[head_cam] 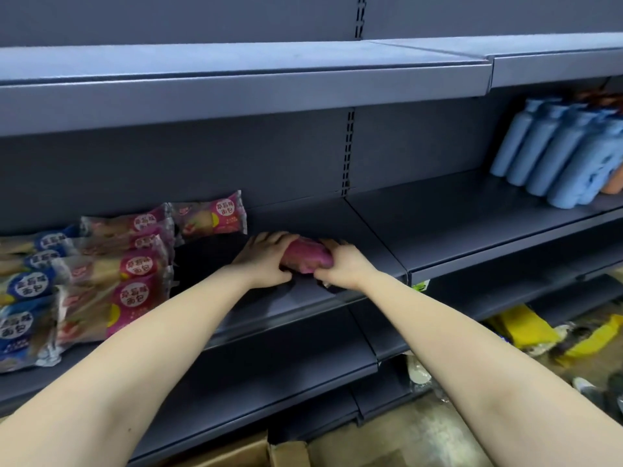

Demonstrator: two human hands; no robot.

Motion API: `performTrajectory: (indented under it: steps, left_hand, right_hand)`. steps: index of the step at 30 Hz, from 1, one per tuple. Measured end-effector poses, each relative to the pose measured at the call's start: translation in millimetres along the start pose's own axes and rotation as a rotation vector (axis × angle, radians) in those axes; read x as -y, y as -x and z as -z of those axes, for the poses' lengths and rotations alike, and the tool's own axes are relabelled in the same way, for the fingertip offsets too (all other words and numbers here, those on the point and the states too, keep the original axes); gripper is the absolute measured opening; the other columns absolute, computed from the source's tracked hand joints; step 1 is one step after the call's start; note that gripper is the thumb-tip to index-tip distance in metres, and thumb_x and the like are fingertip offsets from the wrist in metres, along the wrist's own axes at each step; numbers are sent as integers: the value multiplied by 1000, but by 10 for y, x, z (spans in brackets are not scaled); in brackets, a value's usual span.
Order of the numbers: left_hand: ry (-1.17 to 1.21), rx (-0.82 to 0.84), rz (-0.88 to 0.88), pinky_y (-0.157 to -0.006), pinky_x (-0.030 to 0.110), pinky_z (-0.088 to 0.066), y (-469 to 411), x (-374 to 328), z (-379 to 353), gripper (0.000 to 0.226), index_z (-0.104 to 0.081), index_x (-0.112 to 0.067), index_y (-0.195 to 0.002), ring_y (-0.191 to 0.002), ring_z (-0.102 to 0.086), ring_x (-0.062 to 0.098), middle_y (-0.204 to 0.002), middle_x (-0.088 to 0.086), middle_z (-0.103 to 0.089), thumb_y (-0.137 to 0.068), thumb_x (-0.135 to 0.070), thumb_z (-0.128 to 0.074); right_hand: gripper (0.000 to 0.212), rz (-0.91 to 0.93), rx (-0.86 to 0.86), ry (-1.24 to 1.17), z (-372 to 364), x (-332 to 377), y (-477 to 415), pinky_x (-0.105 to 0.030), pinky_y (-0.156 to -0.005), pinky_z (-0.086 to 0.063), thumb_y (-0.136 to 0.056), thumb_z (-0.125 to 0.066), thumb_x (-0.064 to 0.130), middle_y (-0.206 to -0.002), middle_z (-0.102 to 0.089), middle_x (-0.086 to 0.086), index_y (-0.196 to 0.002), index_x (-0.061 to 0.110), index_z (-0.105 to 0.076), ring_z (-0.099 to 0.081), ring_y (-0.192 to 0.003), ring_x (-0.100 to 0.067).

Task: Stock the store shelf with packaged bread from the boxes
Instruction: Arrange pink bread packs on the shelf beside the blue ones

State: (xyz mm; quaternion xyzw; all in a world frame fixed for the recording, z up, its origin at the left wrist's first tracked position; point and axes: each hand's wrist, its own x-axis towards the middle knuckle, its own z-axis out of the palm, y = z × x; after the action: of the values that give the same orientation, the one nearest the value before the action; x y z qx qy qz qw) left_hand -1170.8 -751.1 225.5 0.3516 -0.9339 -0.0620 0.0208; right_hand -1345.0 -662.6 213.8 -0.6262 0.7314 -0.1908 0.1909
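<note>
1. The person's left hand (266, 259) and right hand (342, 264) both grip a single pink bread pack (305, 256). The fingers are curled round its two ends, so only the middle of the wrapper shows between the palms.
2. The pack is low over the middle shelf (438, 224), roughly midway between the back panel and the front edge and near the right end of this shelf section. The hands hide its underside, so it cannot be told whether it already rests on the shelf.
3. A row of pink packs (135, 274) runs from front to back towards the shelf's left end, separated from the held pack by bare shelf. Blue packs (27, 288) lie beyond them at the left edge. One more pink pack (209, 215) leans on the back panel, behind and left of the hands.
4. The step in hand looks like setting this pack down. It would be done well by bringing the pack left until it lies just beside the pink row, turned the same way with its label up.
5. The bread is probably soft, so the squeeze at the ends should be light. Both hands should let go only once the pack lies flat.
6. A cardboard box (256, 449) at the foot of the shelving likely holds the next packs.
</note>
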Motion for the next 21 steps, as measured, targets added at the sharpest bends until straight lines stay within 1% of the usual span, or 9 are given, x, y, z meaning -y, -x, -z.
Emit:
performTrajectory:
  steps: [2, 4, 7, 9, 11, 14, 16, 19, 21]
  left_hand:
    - [11, -11, 28, -114, 36, -23, 45, 104, 31, 88, -15, -30, -150, -138, -26, 25, -155, -2, -23, -79, -35, -67]
    - [62, -61, 50, -110, 35, -30, 96, 159, 68, 86, -21, -30, -148, -136, -32, 23, -152, -3, -30, -79, -37, -71]
    - [220, -121, 133, -93, 33, -46, 147, 260, 165, 62, -44, -32, -132, -116, -54, 19, -128, -3, -56, -78, -44, -72]
    - [286, -124, 183, -87, 32, -49, 173, 359, 256, 47, -56, -32, -118, -103, -61, 18, -111, -4, -65, -76, -46, -72]
    - [328, -114, 212, -83, 29, -49, 203, 466, 355, 39, -64, -27, -110, -98, -62, 17, -103, -4, -67, -77, -45, -73]
    - [400, -112, 274, -65, 22, -46, 286, 607, 461, 34, -71, -15, -100, -79, -60, 11, -83, -3, -64, -78, -42, -75]
    - [537, -103, 353, -55, 20, -50, 377, 680, 493, 32, -69, -13, -98, -71, -57, 10, -77, -1, -58, -79, -37, -75]
    - [665, -72, 415, -55, 22, -55, 506, 770, 509, 37, -63, -11, -112, -86, -60, 13, -94, 4, -60, -84, -34, -71]
    - [720, -48, 423, -57, 22, -55, 582, 805, 534, 37, -62, -10, -117, -94, -59, 14, -103, 4, -60, -88, -32, -66]
  right_hand:
    - [37, -29, 8, -172, 116, 41, -3, -16, -66, -43, -74, -64, 39, -88, -66, 3, -108, 25, -56, -63, -84, -16]
    - [35, -30, 21, -272, 221, 103, -30, -18, -65, -40, -70, -56, 42, -79, -64, 7, -102, 28, -58, -61, -77, -13]
    - [57, 18, 72, -252, 278, 226, -100, -23, -78, -38, -73, -50, 49, -106, -64, 2, -124, 26, -58, -58, -99, -15]
    - [48, 42, 74, -199, 275, 302, -163, -22, -85, -38, -88, -53, 43, -124, -61, -2, -132, 24, -53, -55, -113, -19]
    - [42, 77, 17, -195, 272, 387, -228, -21, -90, -41, -94, -53, 34, -129, -59, -6, -134, 21, -52, -55, -118, -21]
    - [39, 138, -130, -224, 254, 554, -319, -24, -93, -44, -97, -50, 35, -124, -63, -8, -131, 16, -55, -58, -115, -22]
    - [45, 228, -180, -53, 241, 660, -368, -32, -98, -42, -96, -48, 41, -126, -60, -9, -136, 19, -48, -54, -119, -24]
    - [79, 444, -125, 409, 125, 794, -379, -40, -112, -20, -87, -53, 56, -150, -31, -5, -150, 20, -23, -29, -137, -26]
    - [98, 581, -99, 613, -40, 848, -378, -48, -116, -5, -80, -54, 67, -156, -19, -6, -153, 18, -11, -16, -142, -29]
